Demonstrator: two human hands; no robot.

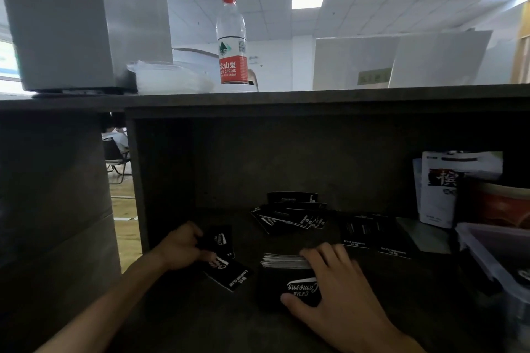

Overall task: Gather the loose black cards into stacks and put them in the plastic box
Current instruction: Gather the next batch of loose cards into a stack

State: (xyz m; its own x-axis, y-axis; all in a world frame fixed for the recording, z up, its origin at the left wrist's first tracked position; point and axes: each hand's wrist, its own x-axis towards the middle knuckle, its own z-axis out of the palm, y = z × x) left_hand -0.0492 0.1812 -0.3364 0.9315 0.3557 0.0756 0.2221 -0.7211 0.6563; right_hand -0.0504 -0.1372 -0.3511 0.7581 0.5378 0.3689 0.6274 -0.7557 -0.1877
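The right hand (pixel 329 281) grips the gathered card stack (pixel 286 278) on the shelf (pixel 372 309), the plastic box (pixel 493 252) lying to the stack's right, while the left hand (pixel 180 246) pinches loose black cards (pixel 222 255) left of the stack.

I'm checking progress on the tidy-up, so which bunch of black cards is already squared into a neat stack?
The stack under the right hand: its white edges line up, unlike the fanned pile at the back.
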